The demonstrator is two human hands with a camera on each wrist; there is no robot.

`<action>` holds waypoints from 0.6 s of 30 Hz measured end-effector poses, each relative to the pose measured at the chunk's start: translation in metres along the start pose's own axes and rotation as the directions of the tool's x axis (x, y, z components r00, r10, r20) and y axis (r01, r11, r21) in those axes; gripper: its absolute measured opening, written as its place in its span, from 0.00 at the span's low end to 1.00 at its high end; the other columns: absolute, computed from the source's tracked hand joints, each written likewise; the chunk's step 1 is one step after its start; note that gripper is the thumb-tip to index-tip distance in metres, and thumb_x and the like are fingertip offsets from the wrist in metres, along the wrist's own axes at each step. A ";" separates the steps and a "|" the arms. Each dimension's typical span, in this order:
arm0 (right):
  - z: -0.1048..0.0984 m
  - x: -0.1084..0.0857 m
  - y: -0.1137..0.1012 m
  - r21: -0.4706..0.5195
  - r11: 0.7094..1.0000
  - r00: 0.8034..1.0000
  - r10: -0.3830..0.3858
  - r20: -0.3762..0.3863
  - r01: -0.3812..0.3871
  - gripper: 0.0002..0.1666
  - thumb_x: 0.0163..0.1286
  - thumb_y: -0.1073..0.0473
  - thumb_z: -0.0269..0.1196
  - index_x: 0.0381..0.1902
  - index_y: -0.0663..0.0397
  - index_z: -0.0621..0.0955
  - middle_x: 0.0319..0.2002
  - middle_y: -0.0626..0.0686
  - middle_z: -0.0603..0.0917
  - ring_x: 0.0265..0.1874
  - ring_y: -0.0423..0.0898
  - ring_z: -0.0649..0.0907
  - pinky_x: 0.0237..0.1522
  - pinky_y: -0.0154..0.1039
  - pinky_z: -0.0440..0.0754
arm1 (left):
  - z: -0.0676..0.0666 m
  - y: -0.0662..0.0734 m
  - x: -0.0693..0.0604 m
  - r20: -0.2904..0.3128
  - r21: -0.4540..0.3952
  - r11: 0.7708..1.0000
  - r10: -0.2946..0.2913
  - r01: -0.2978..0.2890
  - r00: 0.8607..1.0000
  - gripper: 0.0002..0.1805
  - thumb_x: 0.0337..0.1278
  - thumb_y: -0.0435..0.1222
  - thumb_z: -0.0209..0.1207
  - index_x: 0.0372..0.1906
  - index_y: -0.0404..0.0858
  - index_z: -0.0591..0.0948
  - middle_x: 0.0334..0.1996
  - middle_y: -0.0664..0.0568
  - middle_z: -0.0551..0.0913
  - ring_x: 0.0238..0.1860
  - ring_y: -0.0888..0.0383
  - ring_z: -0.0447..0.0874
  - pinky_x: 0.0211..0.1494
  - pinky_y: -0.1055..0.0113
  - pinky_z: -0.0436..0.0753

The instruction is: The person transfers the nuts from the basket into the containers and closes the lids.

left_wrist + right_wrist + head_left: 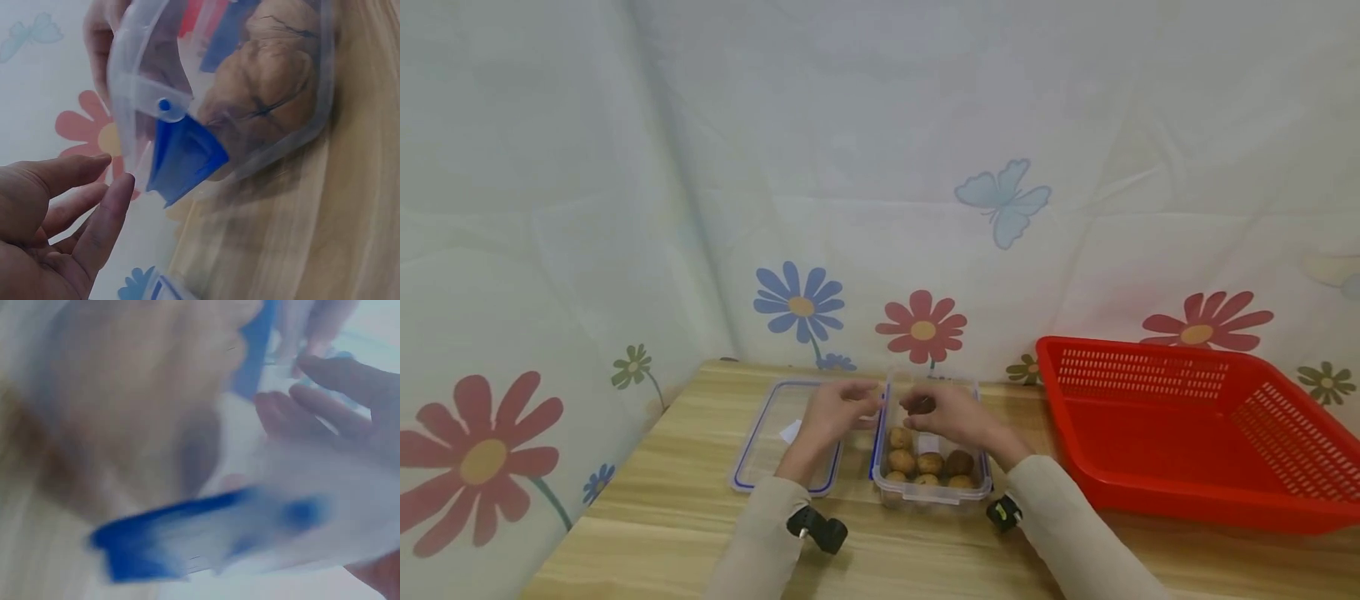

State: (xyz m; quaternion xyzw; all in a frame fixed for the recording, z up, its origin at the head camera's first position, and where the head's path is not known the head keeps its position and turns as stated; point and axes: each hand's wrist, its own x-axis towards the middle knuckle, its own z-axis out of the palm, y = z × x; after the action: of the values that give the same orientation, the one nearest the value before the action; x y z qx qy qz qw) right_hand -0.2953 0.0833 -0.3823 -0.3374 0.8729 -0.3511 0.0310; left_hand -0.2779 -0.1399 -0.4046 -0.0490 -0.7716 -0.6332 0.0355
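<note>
A clear plastic food box (934,493) with blue clips stands on the table, with several walnuts (930,463) inside. My right hand (951,414) is over the far part of the box, fingers bent and apart. A dark brown round thing (922,406) shows beside its fingertips in the head view; in the blurred right wrist view nothing shows between the fingers (331,412). Just left of the box, my left hand (838,410) hovers with loosely bent fingers. It holds nothing, its fingertips close to a blue side clip (187,156) in the left wrist view.
The clear lid (767,454) with a blue seal lies left of the box, a small white paper (790,431) on it. A red plastic basket (1150,425) stands at the right. Behind the wooden table (655,508) hangs a flowered cloth (865,167).
</note>
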 end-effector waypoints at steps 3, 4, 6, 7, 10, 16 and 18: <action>-0.004 -0.003 -0.013 0.014 1.000 0.997 -0.007 -0.076 0.008 0.16 0.74 0.61 0.71 0.56 0.60 0.87 0.50 0.57 0.90 0.49 0.50 0.89 0.53 0.45 0.90 | -0.009 0.003 0.000 -0.010 0.006 1.000 0.030 -0.030 1.000 0.20 0.69 0.28 0.66 0.62 0.24 0.82 0.49 0.34 0.88 0.49 0.35 0.90 0.46 0.55 0.93; -0.004 -0.004 -0.016 0.022 1.000 0.995 -0.008 -0.102 0.011 0.17 0.73 0.60 0.71 0.57 0.60 0.87 0.50 0.57 0.90 0.49 0.51 0.89 0.52 0.45 0.91 | -0.012 0.004 0.001 -0.015 0.012 0.999 0.034 -0.034 0.999 0.20 0.68 0.28 0.66 0.62 0.24 0.82 0.48 0.35 0.88 0.50 0.34 0.89 0.46 0.56 0.93; -0.002 -0.004 -0.023 0.063 0.998 0.989 -0.001 -0.147 0.010 0.18 0.74 0.59 0.71 0.58 0.60 0.86 0.52 0.57 0.90 0.50 0.51 0.89 0.53 0.46 0.91 | -0.018 0.005 0.001 -0.023 0.029 0.999 0.041 -0.040 0.999 0.21 0.68 0.30 0.67 0.62 0.25 0.83 0.48 0.36 0.88 0.51 0.34 0.89 0.47 0.56 0.93; 0.000 -0.004 -0.027 0.093 0.996 0.986 0.006 -0.165 0.009 0.19 0.74 0.59 0.70 0.59 0.61 0.85 0.52 0.58 0.89 0.51 0.52 0.89 0.53 0.47 0.91 | -0.022 0.005 0.001 -0.027 0.049 0.998 0.048 -0.047 0.998 0.21 0.69 0.31 0.67 0.63 0.26 0.83 0.48 0.37 0.88 0.51 0.35 0.89 0.47 0.57 0.93; 0.011 -0.001 -0.039 0.192 0.981 0.974 0.041 -0.223 0.003 0.21 0.75 0.58 0.69 0.61 0.62 0.84 0.54 0.60 0.89 0.53 0.54 0.89 0.53 0.48 0.91 | -0.035 0.008 0.000 -0.031 0.088 0.994 0.063 -0.060 0.998 0.22 0.69 0.34 0.68 0.63 0.29 0.83 0.49 0.37 0.88 0.52 0.35 0.88 0.48 0.56 0.93; 0.039 0.009 -0.065 0.355 0.933 0.956 0.152 -0.250 -0.055 0.29 0.76 0.54 0.68 0.69 0.62 0.78 0.60 0.60 0.85 0.59 0.57 0.85 0.58 0.53 0.88 | -0.067 0.005 -0.007 -0.013 0.224 0.966 0.137 -0.131 0.990 0.24 0.73 0.40 0.67 0.66 0.32 0.82 0.58 0.36 0.86 0.57 0.39 0.87 0.52 0.56 0.92; 0.048 0.011 -0.075 0.426 0.901 0.949 0.204 -0.239 -0.086 0.34 0.76 0.51 0.69 0.72 0.61 0.75 0.63 0.60 0.82 0.62 0.58 0.83 0.60 0.56 0.86 | -0.078 0.002 -0.010 0.007 0.274 0.950 0.153 -0.149 0.988 0.27 0.73 0.43 0.67 0.69 0.33 0.80 0.62 0.36 0.83 0.60 0.39 0.85 0.57 0.53 0.90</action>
State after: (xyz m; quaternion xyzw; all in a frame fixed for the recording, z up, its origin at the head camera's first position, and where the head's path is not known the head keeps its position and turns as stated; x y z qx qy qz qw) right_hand -0.2474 0.0089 -0.3689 -0.2043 0.7981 -0.5668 0.0045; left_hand -0.2680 -0.2158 -0.3882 -0.0980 -0.8455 -0.5161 0.0959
